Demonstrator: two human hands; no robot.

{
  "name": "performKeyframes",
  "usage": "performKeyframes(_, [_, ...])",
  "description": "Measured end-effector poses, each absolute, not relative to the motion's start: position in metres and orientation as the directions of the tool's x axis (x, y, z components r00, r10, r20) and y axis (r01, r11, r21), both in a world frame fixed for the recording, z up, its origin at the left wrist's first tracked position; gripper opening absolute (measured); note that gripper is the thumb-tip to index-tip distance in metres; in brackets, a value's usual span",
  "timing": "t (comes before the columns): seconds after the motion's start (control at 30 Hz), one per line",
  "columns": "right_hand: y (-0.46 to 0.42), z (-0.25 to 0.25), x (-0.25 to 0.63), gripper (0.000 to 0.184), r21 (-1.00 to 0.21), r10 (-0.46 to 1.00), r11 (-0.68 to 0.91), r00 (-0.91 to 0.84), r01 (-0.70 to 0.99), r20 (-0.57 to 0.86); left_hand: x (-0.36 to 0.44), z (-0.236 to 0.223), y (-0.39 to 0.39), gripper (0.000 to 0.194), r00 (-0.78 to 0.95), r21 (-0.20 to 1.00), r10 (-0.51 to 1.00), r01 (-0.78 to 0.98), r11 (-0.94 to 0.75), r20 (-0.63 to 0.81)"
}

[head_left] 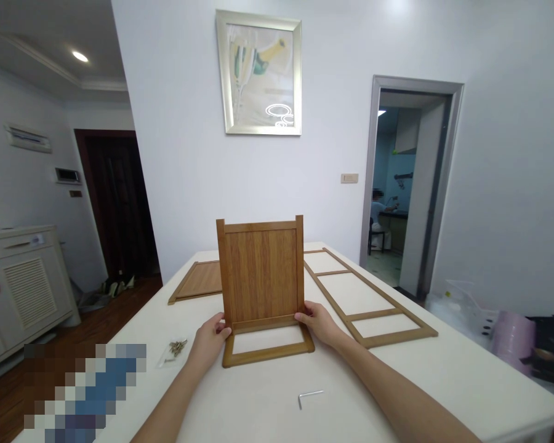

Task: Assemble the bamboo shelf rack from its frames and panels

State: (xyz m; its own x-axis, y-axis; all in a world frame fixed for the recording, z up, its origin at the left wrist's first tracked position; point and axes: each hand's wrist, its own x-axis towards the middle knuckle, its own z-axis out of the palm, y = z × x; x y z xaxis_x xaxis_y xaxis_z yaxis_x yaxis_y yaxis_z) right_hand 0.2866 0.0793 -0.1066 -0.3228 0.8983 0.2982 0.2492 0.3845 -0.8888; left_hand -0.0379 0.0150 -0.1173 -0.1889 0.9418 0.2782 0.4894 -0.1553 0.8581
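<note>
Brown slatted wooden panel (263, 277) is gripped low at both side edges, left hand's (211, 337) and right hand's (321, 323) fingers pinched onto it. It's stood upright on the white table (258, 406), silver L-shaped hex key (310, 394) nearer the camera than the panel.

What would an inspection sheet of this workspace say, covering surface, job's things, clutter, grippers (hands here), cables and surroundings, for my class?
Surface: white table, bare patches visible.
Job's things: upright brown wooden panel; small open wooden frame at its base; flat brown wooden panel; long wooden frame with crossbars; clear bag of metal fasteners; silver L-shaped key.
Clutter: pink bundle beyond the table's right edge; blurred lower-left patch, unreadable.
Grippers: left hand and right hand hold the upright panel's lower corners.
Cables: nothing seen.
Surroundings: silver-framed picture; person through the doorway.
</note>
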Motion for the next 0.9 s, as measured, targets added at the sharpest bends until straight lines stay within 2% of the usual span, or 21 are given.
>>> performKeyframes(0.6, [0.074, -0.106, 0.289, 0.016, -0.852, 0.895, 0.409, -0.322, 0.325, 0.307, -0.031, -0.114, 0.010, 0.028, -0.150, 0.841, 0.947, 0.513, -0.172, 0.285])
performKeyframes(0.9, [0.067, -0.103, 0.287, 0.015, -0.829, 0.905, 0.414, -0.266, 0.375, 0.332, -0.025, -0.111, 0.008, 0.030, -0.217, 0.785, 0.909, 0.597, -0.165, 0.355])
